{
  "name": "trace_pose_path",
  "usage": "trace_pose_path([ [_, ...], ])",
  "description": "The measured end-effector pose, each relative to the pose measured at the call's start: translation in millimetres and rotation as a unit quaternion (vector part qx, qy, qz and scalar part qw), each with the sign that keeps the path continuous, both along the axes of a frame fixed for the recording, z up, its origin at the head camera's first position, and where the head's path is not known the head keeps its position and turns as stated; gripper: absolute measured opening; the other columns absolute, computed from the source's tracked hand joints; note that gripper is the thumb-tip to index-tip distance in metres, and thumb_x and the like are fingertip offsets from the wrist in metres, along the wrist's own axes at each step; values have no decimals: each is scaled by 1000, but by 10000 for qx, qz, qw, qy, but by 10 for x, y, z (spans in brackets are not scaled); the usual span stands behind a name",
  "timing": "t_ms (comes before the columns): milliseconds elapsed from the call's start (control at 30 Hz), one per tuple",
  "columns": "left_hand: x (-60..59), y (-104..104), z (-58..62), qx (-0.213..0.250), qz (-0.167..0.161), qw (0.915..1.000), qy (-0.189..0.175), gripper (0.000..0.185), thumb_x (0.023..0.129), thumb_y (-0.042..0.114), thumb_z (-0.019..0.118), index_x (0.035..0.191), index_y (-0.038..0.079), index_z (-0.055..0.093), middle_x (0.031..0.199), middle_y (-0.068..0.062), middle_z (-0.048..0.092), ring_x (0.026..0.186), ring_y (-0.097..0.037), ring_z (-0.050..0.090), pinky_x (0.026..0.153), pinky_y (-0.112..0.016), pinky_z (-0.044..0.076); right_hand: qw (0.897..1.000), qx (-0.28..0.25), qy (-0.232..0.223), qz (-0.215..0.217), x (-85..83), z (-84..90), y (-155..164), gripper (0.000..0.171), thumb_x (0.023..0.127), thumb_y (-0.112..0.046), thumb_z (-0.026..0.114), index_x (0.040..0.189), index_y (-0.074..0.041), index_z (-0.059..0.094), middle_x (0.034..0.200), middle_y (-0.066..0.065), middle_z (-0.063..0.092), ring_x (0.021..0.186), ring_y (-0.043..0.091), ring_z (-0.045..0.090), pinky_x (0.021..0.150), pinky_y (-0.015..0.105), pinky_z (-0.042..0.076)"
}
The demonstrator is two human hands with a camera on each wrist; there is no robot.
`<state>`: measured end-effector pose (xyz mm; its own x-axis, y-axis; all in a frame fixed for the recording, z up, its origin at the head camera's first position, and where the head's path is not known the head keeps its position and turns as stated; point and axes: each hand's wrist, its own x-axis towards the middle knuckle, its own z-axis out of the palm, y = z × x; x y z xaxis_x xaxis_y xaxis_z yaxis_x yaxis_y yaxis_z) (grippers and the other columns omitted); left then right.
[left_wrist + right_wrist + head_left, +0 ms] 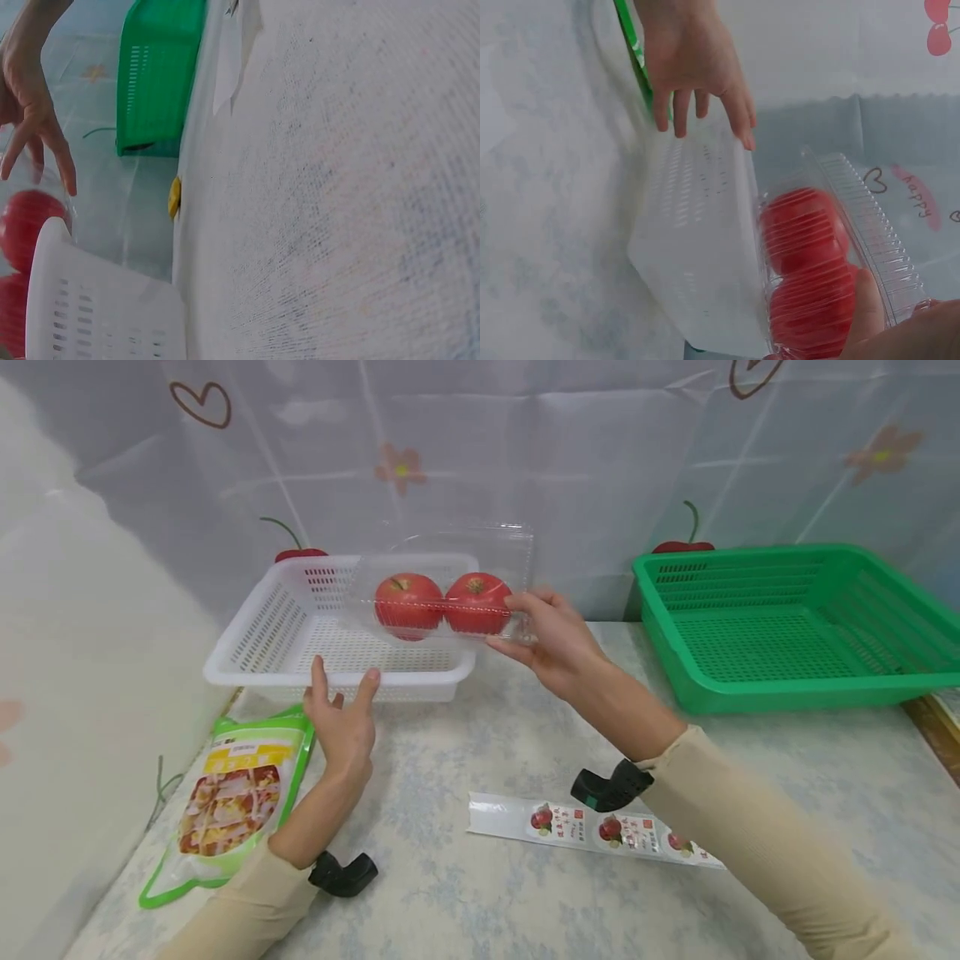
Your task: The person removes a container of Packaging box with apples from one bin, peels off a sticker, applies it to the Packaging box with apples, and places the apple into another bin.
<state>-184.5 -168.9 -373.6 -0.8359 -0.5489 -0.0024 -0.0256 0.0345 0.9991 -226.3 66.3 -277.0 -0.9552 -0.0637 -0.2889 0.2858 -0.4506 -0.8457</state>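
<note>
We see the right hand (pixel 558 639) pinching a clear box (pixel 450 581) with two red apples (pixel 442 602) over the white basket (pixel 247 652). The left hand (pixel 341 718), fingers spread, touches the basket's near rim. Its palm is hidden.

Two red apples (pixel 442 602) in a clear box (pixel 450 578). White basket (pixel 255 647) left, green basket (pixel 787 627) far right. Pale blue mottled tablecloth (pixel 465 760); backdrop (pixel 570 452) shows hearts, flowers, cherries. Near left, green-edged packet (pixel 228 793).
</note>
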Motion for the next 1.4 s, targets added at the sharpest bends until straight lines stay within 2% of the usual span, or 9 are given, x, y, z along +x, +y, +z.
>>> trace_pose_path([
  [200,3,-12,-9,-19,-23,10000,-71,85,90,33,73,158,31,22,162,-12,2,143,-31,27,111,-39,37,9991,358,26,210,246,-17,376,52,99,-19,62,142,-13,34,136,8,37,128,27,40,83,39,57],
  [500,9,-6,3,45,-118,9999,84,86,90,33,74,158,30,21,161,-12,2,143,-32,24,110,-40,38,9992,243,-59,306,573,-9,869,55,99,-23,62,143,-17,30,137,4,36,131,25,37,88,38,55],
  [633,16,-7,11,85,-134,9999,25,86,90,35,73,158,32,21,162,-11,-1,144,-31,23,110,-39,38,9990,167,7,426,646,-39,1059,58,98,-24,63,144,-18,29,138,3,34,130,25,36,89,39,54],
  [867,28,-17,9,79,-180,9998,-4,86,90,36,73,158,33,20,162,-10,-2,144,-31,22,110,-39,38,9986,341,37,405,729,-115,1336,44,99,-23,61,135,-21,36,135,2,34,126,25,35,88,38,54],
  [967,29,-22,8,90,-195,9998,-10,86,90,37,73,157,35,20,162,-9,-3,145,-30,21,110,-40,38,9985,382,-38,398,756,-178,1413,44,99,-23,61,135,-23,36,136,0,34,126,25,36,88,39,54],
  [1167,29,-28,6,61,-172,9998,-16,86,90,36,73,158,35,20,162,-10,-3,145,-31,21,110,-40,38,9977,390,-63,546,796,-314,1474,44,100,-22,61,136,-19,36,137,2,33,127,28,39,90,43,53],
  [1267,31,-22,10,93,-189,9998,43,86,90,35,73,158,32,20,161,-11,-2,144,-32,21,110,-40,38,9960,612,-181,619,825,-376,1476,59,100,-24,60,148,-18,27,146,5,25,128,28,37,91,44,52],
  [1400,32,-18,11,134,-214,9996,102,86,90,34,73,158,31,21,161,-10,-2,144,-32,21,110,-40,38,9935,853,-346,676,848,-455,1459,81,101,-27,59,159,-16,4,157,7,8,130,30,34,94,45,49],
])
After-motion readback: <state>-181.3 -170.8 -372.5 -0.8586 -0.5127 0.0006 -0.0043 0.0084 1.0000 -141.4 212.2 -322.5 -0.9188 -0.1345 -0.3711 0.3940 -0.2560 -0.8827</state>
